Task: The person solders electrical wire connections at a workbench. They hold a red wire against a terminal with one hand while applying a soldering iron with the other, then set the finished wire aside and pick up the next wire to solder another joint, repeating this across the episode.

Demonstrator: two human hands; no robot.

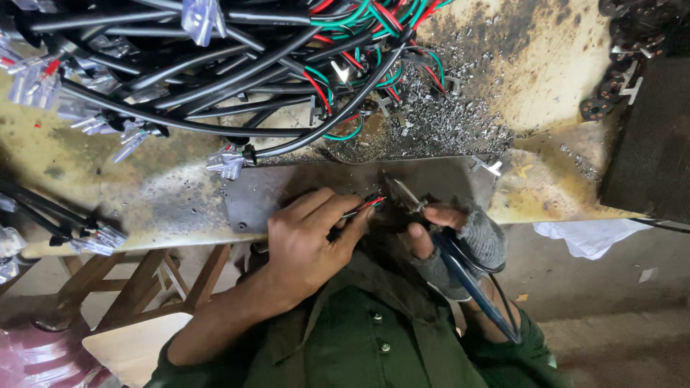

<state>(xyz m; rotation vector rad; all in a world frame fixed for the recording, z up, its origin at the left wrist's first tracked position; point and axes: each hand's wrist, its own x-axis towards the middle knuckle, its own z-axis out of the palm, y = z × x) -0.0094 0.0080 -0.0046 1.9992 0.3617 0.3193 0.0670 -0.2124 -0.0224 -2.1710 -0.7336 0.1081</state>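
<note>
My left hand (313, 233) pinches a cable end with red, green and black wires (370, 203) over a dark metal plate (287, 183) at the bench edge. My right hand (449, 241), in a grey fingerless glove, grips a blue-handled soldering iron (460, 269) whose tip (397, 188) points at the bared wire ends. The two hands are close together, almost touching. A green shirt fills the bottom of the head view.
A big tangle of black cables (215, 72) with clear plastic connectors (228, 162) covers the bench's upper left. Metal scraps and solder bits (438, 118) lie behind the plate. A dark box (650, 136) stands right, a white cloth (593, 236) below it, wooden stools (144, 280) lower left.
</note>
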